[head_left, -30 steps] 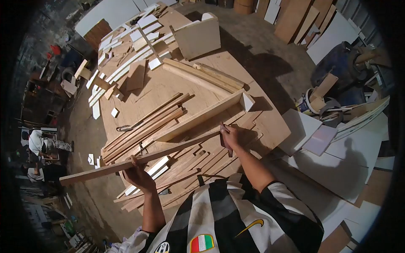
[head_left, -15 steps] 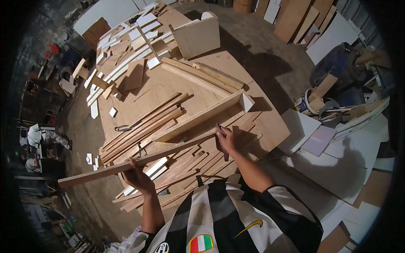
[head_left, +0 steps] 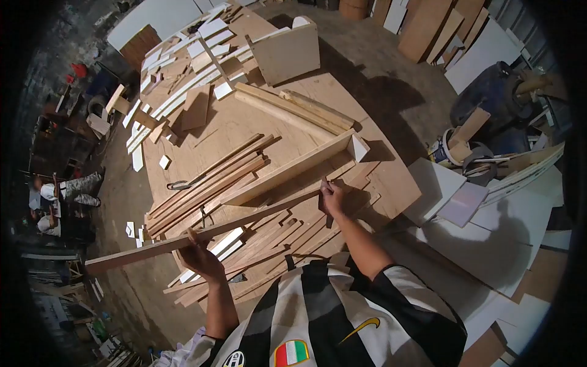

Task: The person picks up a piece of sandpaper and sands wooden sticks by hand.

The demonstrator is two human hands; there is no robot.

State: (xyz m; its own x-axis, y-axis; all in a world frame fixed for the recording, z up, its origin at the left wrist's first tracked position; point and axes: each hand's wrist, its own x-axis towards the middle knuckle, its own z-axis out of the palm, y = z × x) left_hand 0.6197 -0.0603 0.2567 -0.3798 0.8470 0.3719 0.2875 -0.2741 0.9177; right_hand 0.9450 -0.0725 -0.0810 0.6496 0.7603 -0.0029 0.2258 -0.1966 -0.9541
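My left hand (head_left: pixel 202 262) is wrapped around a long wooden strip (head_left: pixel 134 255), gripping it from below near its middle. The strip slants across in front of me, its left end out past the table and its right end by my other hand. In my right hand (head_left: pixel 333 202) is a flat, dark brown piece (head_left: pixel 329 219), held crosswise at the strip's right end; its exact kind does not show. Just beyond the strip lies a long board with a raised side (head_left: pixel 287 168). Under my hands are several loose wooden strips (head_left: pixel 275 235).
A large plywood table (head_left: pixel 342 101) carries stacked strips (head_left: pixel 211 186), thick timber lengths (head_left: pixel 293 110) and a pale wooden box (head_left: pixel 284 55). Offcuts fill a bucket (head_left: pixel 449 150) at the right, near white panels (head_left: pixel 483 244). Another person (head_left: pixel 70 186) is at the far left.
My right hand has shifted slightly right with the dark brown piece. The left hand and the strip stay almost where they were. The person at far left has changed posture.
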